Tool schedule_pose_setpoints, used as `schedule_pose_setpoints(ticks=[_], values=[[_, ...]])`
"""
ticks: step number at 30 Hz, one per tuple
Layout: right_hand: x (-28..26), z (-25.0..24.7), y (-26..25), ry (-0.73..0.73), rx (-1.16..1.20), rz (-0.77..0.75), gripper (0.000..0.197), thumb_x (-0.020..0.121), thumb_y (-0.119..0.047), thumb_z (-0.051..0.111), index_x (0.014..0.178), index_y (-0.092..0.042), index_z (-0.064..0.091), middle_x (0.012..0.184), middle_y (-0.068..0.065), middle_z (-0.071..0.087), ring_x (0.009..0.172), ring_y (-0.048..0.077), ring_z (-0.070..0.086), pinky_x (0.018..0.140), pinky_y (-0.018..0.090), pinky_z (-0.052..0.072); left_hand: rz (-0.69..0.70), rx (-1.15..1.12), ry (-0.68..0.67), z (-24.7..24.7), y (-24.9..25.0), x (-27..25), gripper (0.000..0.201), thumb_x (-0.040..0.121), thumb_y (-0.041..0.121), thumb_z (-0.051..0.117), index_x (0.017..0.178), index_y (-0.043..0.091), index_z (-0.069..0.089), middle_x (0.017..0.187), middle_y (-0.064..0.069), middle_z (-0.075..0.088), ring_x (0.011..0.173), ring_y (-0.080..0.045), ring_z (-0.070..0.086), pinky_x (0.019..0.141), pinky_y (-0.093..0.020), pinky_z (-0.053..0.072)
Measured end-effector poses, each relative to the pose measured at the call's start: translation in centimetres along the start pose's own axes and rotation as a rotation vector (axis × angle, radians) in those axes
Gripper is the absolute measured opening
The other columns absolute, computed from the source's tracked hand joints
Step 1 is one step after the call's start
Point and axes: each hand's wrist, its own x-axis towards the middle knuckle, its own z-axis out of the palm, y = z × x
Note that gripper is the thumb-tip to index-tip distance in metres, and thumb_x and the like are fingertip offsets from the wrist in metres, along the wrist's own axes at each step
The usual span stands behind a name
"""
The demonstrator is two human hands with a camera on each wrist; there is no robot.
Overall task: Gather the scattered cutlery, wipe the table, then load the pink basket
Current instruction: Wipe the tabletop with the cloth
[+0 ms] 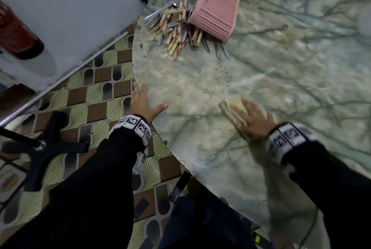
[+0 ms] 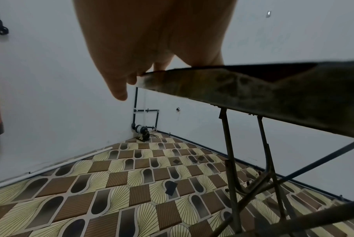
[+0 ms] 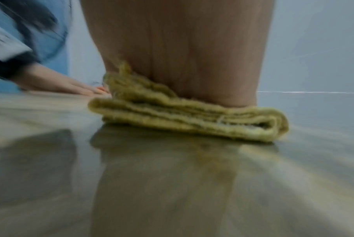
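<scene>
A pink basket (image 1: pixel 213 11) lies tipped on its side at the far left of the round marbled table (image 1: pixel 281 72). Beside and under it sits a heap of cutlery (image 1: pixel 176 26): metal forks, spoons, knives and wrapped chopsticks. My right hand (image 1: pixel 251 120) lies flat on a folded yellow cloth (image 1: pixel 232 108) and presses it onto the tabletop near the front edge; the cloth (image 3: pixel 188 118) shows folded in several layers under the palm. My left hand (image 1: pixel 143 102) rests open on the table's left rim (image 2: pixel 212 86), thumb on top, fingers spread over the edge.
Dark specks and smears (image 1: pixel 220 82) mark the tabletop between the hands and the heap. Left of the table are patterned floor tiles (image 1: pixel 96 96), a black stool base (image 1: pixel 46 146), a red extinguisher (image 1: pixel 16 34) and a white wall. Metal table legs (image 2: pixel 228 152) stand below.
</scene>
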Motion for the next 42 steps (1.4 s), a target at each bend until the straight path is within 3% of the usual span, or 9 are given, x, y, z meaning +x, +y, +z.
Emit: schedule_pose_setpoints(ticks=[5,8,12,20,25,31,35,39,42], values=[[3.7,-0.3,-6.8,0.339,0.01,-0.004,0.053,0.1,-0.043,0.016,0.149,-0.026,0.005,0.142,0.035,0.032,0.126,0.048,0.041,0.104,0.051,0.033,-0.005,-0.088,-0.007,-0.2,0.1,-0.1,0.099,0.077,0.036,0.072,0.15,0.013,0.009,0.157,-0.006,-0.01,0.145,-0.02,0.004,0.114,-0.031,0.014],[-0.1,4.3,-13.0,0.094,-0.102,-0.302,0.058,0.099,-0.039,0.032,0.146,-0.043,-0.003,0.155,0.004,-0.02,0.144,0.025,-0.014,0.113,0.057,-0.006,-0.001,-0.091,0.008,-0.3,0.1,-0.2,0.099,0.076,0.036,0.073,0.15,0.014,0.01,0.157,-0.005,-0.008,0.145,-0.019,0.006,0.114,-0.029,0.013],[-7.2,7.4,-11.2,-0.084,-0.214,-0.544,0.056,0.097,-0.042,0.032,0.145,-0.047,0.003,0.154,-0.007,-0.026,0.14,0.014,-0.024,0.108,0.06,-0.013,-0.007,-0.102,-0.004,-0.3,-0.1,-0.2,0.099,0.076,0.037,0.072,0.15,0.016,0.01,0.157,-0.004,-0.009,0.145,-0.018,0.004,0.114,-0.028,0.012],[1.5,-1.6,2.7,0.106,0.081,0.132,0.059,0.1,-0.036,0.033,0.148,-0.036,-0.001,0.157,0.003,-0.017,0.145,0.028,-0.011,0.115,0.048,0.001,-0.035,-0.075,-0.048,-0.3,0.2,-0.1,0.1,0.078,0.039,0.071,0.15,0.016,0.005,0.157,-0.003,-0.013,0.145,-0.019,0.003,0.115,-0.03,0.012],[5.3,-1.5,-6.5,0.111,0.056,-0.084,0.062,0.098,-0.04,0.033,0.149,-0.034,-0.003,0.156,0.008,-0.018,0.144,0.034,-0.012,0.114,0.053,-0.001,-0.059,-0.051,-0.058,-0.7,0.6,0.0,0.101,0.077,0.037,0.071,0.15,0.016,0.004,0.157,-0.004,-0.013,0.145,-0.019,0.002,0.114,-0.028,0.011],[-6.4,6.5,-8.3,-0.071,-0.226,-0.423,0.06,0.099,-0.042,0.028,0.142,-0.05,-0.013,0.141,-0.01,-0.04,0.139,0.016,-0.028,0.108,0.058,-0.013,-0.056,-0.044,-0.056,-0.8,0.5,-0.1,0.101,0.076,0.039,0.072,0.15,0.017,0.007,0.157,-0.002,-0.011,0.145,-0.019,0.005,0.114,-0.028,0.012],[-5.7,4.1,1.3,-0.084,-0.058,-0.092,0.062,0.099,-0.039,0.033,0.147,-0.039,-0.006,0.152,-0.009,-0.027,0.142,0.015,-0.018,0.114,0.052,-0.005,-0.065,-0.027,-0.057,-0.8,0.7,-0.1,0.1,0.077,0.038,0.072,0.15,0.015,0.007,0.157,-0.004,-0.011,0.145,-0.021,0.006,0.114,-0.03,0.013],[0.9,0.0,3.8,0.385,0.095,0.154,0.05,0.101,-0.039,0.019,0.146,-0.021,0.029,0.155,0.014,0.02,0.137,0.046,0.024,0.106,0.062,0.026,-0.086,-0.009,-0.061,-0.6,1.0,0.0,0.1,0.077,0.036,0.072,0.15,0.016,0.007,0.157,-0.003,-0.011,0.145,-0.022,0.007,0.115,-0.034,0.013],[4.9,-1.6,-0.4,0.229,0.16,0.113,0.058,0.096,-0.044,0.024,0.15,-0.029,0.008,0.157,0.017,-0.004,0.142,0.042,0.004,0.115,0.053,0.009,-0.109,0.073,-0.083,-0.7,1.3,0.3,0.1,0.078,0.04,0.07,0.15,0.015,0.005,0.157,-0.005,-0.012,0.145,-0.025,0.007,0.115,-0.036,0.014]])
